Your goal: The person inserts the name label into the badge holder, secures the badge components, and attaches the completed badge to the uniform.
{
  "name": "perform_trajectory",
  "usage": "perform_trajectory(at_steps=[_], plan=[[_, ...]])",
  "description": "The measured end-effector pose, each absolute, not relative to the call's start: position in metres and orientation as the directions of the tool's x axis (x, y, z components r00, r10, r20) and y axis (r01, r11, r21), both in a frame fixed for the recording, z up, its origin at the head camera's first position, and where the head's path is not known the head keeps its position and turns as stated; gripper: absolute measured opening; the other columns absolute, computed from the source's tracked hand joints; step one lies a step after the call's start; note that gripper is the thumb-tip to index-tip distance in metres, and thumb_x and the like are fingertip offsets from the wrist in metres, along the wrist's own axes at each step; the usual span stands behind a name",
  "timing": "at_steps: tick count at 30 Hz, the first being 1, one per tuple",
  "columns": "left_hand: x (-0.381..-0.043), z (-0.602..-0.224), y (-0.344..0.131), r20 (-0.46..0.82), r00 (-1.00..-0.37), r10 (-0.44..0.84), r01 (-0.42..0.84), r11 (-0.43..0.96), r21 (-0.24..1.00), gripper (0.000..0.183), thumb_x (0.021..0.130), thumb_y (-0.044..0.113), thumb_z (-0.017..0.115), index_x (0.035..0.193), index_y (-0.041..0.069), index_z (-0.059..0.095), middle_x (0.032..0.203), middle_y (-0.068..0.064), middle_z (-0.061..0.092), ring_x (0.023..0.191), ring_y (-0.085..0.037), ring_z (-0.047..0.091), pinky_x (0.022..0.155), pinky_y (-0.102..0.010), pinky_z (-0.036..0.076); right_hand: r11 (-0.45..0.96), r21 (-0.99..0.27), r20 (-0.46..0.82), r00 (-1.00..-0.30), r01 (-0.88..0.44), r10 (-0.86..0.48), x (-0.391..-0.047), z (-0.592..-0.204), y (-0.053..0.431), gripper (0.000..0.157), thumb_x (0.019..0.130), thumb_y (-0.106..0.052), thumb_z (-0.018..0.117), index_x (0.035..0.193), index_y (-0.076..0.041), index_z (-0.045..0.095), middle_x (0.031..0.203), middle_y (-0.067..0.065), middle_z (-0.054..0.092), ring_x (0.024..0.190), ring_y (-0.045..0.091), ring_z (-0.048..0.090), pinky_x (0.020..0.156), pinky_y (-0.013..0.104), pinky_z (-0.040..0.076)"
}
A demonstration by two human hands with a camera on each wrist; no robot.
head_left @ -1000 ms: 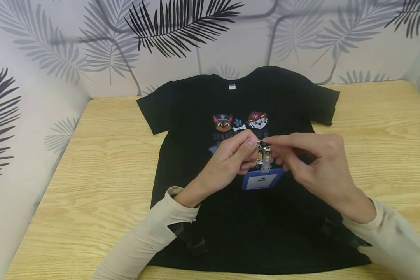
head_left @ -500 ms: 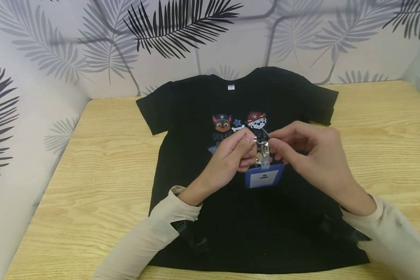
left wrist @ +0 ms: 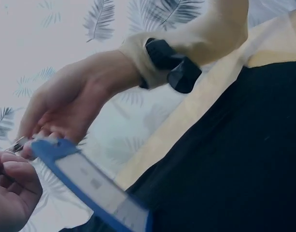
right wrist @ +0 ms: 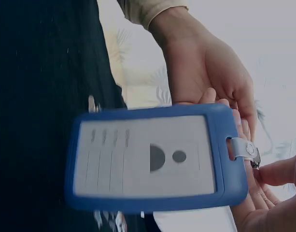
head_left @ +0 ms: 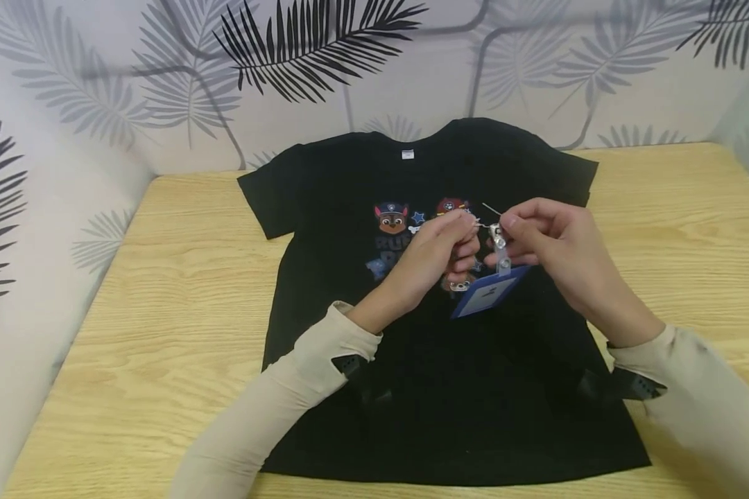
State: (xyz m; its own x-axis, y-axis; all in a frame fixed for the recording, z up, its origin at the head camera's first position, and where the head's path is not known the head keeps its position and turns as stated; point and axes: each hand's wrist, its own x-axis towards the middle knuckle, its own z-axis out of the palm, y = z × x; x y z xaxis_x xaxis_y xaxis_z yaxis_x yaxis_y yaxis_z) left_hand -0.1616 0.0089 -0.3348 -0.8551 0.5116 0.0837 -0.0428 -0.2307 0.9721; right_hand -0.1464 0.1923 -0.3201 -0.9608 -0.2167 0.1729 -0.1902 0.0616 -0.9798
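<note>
A blue badge holder point(head_left: 492, 291) with a white card hangs tilted below both hands, above the black T-shirt point(head_left: 424, 388). Its clear strap point(head_left: 503, 260) ends in a metal clip point(head_left: 496, 234) with a pin. My left hand point(head_left: 443, 242) pinches one end of the metal pin between thumb and fingers. With thumb and index finger, my right hand point(head_left: 555, 239) pinches the metal fastener at the top of the strap, and the thin pin arm point(head_left: 490, 208) sticks out open past those fingertips. Seen from the right wrist, the card point(right wrist: 143, 157) faces the camera, printed with a figure and lines.
The T-shirt lies flat, neck away from me, with cartoon dogs point(head_left: 391, 219) printed on its chest. Under it is a light wooden table point(head_left: 162, 298). A leaf-patterned wall point(head_left: 412, 62) stands behind. A black camera mount point(left wrist: 172, 65) is strapped at the right wrist.
Both hands have moved up and to the right with the badge, which now tilts more. The pin arm has swung up, away from the clip.
</note>
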Motion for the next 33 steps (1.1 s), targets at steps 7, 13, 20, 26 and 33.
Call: perform_trajectory(at_steps=[7, 13, 20, 26, 33], plan=[[-0.207, -0.337, 0.001, 0.043, -0.920, 0.390, 0.082, 0.083, 0.993, 0.026, 0.103, 0.018, 0.045, 0.081, 0.004, 0.049, 0.068, -0.003, 0.046, 0.055, -0.011, 0.043, 0.051, -0.021, 0.040, 0.207, -0.973, 0.057, -0.979, -0.099, -0.197, -0.166, -0.314, 0.206, 0.015, 0.100, -0.012, 0.052, 0.103, 0.003, 0.055, 0.080, 0.000, 0.071, 0.067, 0.017, 0.071, 0.066, 0.026, 0.056], [-0.241, -0.349, 0.001, 0.093, -0.923, 0.374, 0.292, 0.520, 0.803, 0.014, 0.100, 0.017, 0.052, 0.101, 0.006, 0.060, 0.086, -0.006, 0.062, 0.071, -0.014, 0.055, 0.065, -0.022, 0.044, 0.356, -0.929, 0.046, -0.986, -0.101, -0.161, -0.190, -0.319, 0.213, 0.019, 0.100, -0.013, 0.051, 0.104, 0.006, 0.052, 0.077, -0.001, 0.069, 0.064, 0.015, 0.070, 0.064, 0.027, 0.057], [-0.259, -0.365, 0.018, 0.077, -0.929, 0.362, 0.331, 0.718, 0.612, 0.013, 0.097, 0.014, 0.057, 0.105, 0.006, 0.063, 0.093, -0.006, 0.063, 0.079, -0.015, 0.057, 0.065, -0.023, 0.045, 0.392, -0.920, -0.082, -0.987, 0.023, -0.136, -0.221, -0.343, 0.213, 0.017, 0.101, -0.008, 0.047, 0.108, 0.007, 0.050, 0.079, 0.004, 0.069, 0.064, 0.011, 0.069, 0.065, 0.027, 0.057], [-0.279, -0.369, 0.032, 0.090, -0.951, 0.295, 0.290, 0.759, 0.583, 0.014, 0.096, 0.013, 0.059, 0.107, 0.010, 0.066, 0.092, -0.001, 0.064, 0.077, -0.013, 0.059, 0.066, -0.027, 0.046, 0.521, -0.849, -0.159, -0.983, 0.090, -0.090, -0.241, -0.357, 0.213, 0.018, 0.100, -0.009, 0.050, 0.108, 0.006, 0.056, 0.088, 0.010, 0.071, 0.069, 0.010, 0.069, 0.067, 0.026, 0.056], [-0.293, -0.384, 0.043, 0.104, -0.958, 0.268, 0.283, 0.815, 0.506, 0.014, 0.094, 0.020, 0.063, 0.105, 0.014, 0.070, 0.098, 0.001, 0.067, 0.087, -0.016, 0.063, 0.075, -0.034, 0.051, 0.558, -0.810, -0.227, -0.974, 0.179, -0.017, -0.251, -0.372, 0.214, 0.022, 0.099, -0.012, 0.052, 0.111, 0.005, 0.059, 0.108, 0.022, 0.063, 0.079, 0.015, 0.067, 0.075, 0.034, 0.056]])
